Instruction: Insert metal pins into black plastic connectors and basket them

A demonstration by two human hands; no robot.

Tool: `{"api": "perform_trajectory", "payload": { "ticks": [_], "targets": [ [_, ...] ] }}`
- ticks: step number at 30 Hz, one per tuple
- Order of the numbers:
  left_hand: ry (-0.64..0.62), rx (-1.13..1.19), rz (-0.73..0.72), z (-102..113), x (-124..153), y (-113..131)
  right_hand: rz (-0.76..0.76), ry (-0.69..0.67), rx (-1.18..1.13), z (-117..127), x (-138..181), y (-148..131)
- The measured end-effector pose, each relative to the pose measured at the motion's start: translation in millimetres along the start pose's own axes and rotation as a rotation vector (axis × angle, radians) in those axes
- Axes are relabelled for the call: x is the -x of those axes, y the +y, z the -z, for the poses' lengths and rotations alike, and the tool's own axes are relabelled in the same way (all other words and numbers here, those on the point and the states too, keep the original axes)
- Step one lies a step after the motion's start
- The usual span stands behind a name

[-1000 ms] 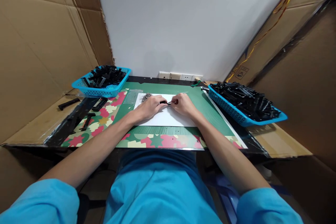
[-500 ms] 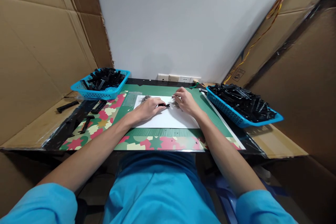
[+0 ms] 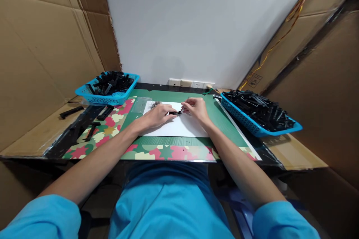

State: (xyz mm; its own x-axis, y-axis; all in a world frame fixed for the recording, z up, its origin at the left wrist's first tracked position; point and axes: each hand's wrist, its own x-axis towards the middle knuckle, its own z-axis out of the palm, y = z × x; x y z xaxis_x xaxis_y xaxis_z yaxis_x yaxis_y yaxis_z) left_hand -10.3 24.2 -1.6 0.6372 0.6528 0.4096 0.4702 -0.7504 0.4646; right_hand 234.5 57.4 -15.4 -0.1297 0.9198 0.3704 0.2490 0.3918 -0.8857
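Note:
My left hand (image 3: 158,115) is closed on a small black plastic part (image 3: 175,112) above the white sheet (image 3: 179,130), thumb and fingers gripping its left end. Close by on the right, my right hand (image 3: 196,109) is pinched at the part's free end; whatever sits between those fingertips is too small to make out. A pile of tiny metallic pieces (image 3: 155,104) lies at the sheet's upper left, just beyond my left hand. Another pile is mostly hidden behind my right hand.
A blue basket (image 3: 106,99) heaped with black plastic parts stands back left. A second full blue basket (image 3: 260,131) is on the right. Several loose black parts (image 3: 92,131) lie at left. A clear plastic bag (image 3: 141,105) rests on the green mat (image 3: 224,130). Cardboard walls flank the table.
My right hand has moved left and slightly nearer, from the small pile to the end of the black part. My left hand has stayed about in place, holding the part.

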Motion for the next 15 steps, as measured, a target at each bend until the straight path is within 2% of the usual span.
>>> {"api": "perform_trajectory", "payload": {
  "ticks": [9, 15],
  "targets": [
    [-0.026, 0.026, 0.001, 5.3, 2.0, 7.9, -0.002, 0.023, 0.073, -3.3, -0.6, 4.4],
    [-0.026, 0.074, 0.024, 2.5, 2.7, 0.1, 0.073, 0.070, 0.179, -7.3, 4.8, 1.4]
  ]
}}
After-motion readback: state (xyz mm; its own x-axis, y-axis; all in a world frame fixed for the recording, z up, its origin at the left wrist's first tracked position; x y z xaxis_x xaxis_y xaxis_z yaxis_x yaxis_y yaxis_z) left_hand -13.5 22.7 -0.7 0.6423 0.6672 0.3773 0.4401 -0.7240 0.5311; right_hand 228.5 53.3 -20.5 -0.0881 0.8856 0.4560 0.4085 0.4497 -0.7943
